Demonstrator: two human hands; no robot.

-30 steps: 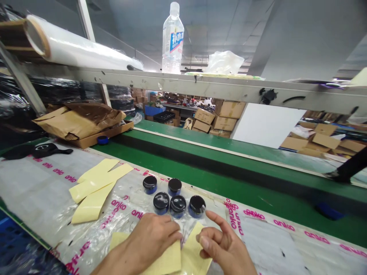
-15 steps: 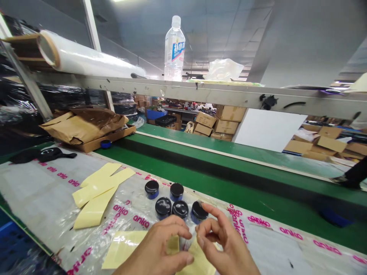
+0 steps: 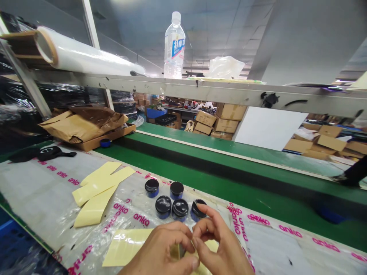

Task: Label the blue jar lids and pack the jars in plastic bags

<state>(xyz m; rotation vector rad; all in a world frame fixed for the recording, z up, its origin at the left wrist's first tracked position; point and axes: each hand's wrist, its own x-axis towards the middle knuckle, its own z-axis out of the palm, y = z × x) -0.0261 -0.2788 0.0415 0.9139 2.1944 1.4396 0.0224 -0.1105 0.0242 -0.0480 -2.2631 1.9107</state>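
Note:
Both hands are over the near edge of the plastic-covered worktop, fingertips almost meeting. My left hand [image 3: 163,248] is curled, thumb and fingers bent toward each other; anything between them is too small to make out. My right hand [image 3: 222,244] has thumb and fingers pinched close by the left fingertips, the pinched thing indistinct. Its index finger overlaps the nearest of several small round blue jars with glossy black lids [image 3: 197,209]. The other jars, one of them a black-lidded jar [image 3: 180,208], stand just beyond my hands. Under the hands lie pale yellow backing sheets [image 3: 126,246], partly covered.
More yellow strips [image 3: 97,193] lie at the left. Beyond runs a green conveyor belt [image 3: 229,179], with a blurred blue shape [image 3: 329,214] at right. A cardboard tray [image 3: 106,138] holds brown paper. A metal rail [image 3: 206,89] crosses above, carrying a bottle [image 3: 174,47].
My hands have drawn together, the right shifting slightly left and its fingers meeting the left's. The blurred blue shape on the belt has slid a little left. The jars stay put.

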